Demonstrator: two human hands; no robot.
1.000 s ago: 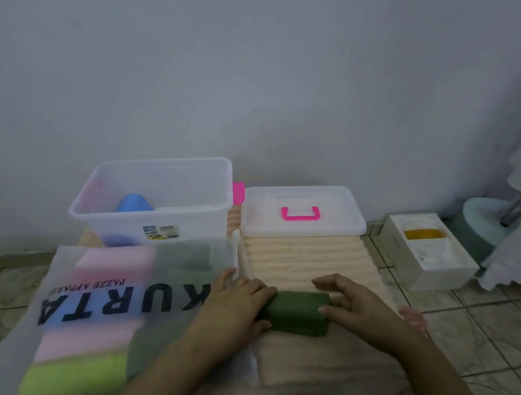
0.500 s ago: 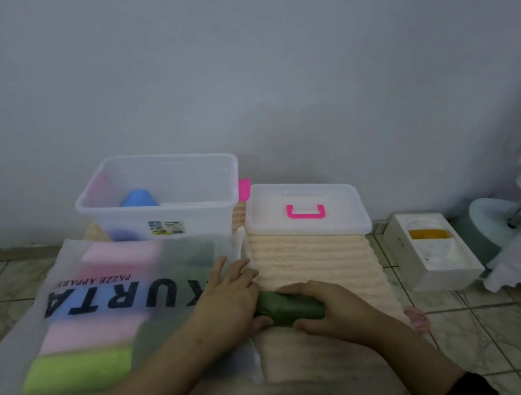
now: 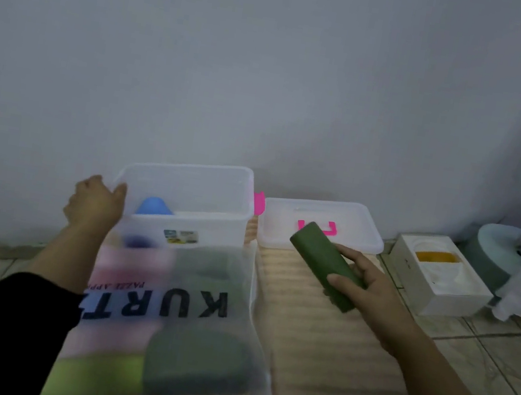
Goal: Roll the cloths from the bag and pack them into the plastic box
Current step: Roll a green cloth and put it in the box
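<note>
One blue roll (image 3: 154, 208) was found packed in the plastic box (image 3: 183, 199). A rolled green cloth (image 3: 323, 263) was held in the right hand (image 3: 361, 281); the box rim was gripped by the left hand (image 3: 95, 205). Several cloths were judged left in the bag (image 3: 166, 312).

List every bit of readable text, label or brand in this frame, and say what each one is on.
"KURT": large black letters, upside down, on the translucent bag; the left forearm cuts off the rest.
"PAZZE APP": small line beside them on the bag, blurred, a doubtful reading.
Sticker on the plastic box: too small to read.
White carton: no legible print.
</note>
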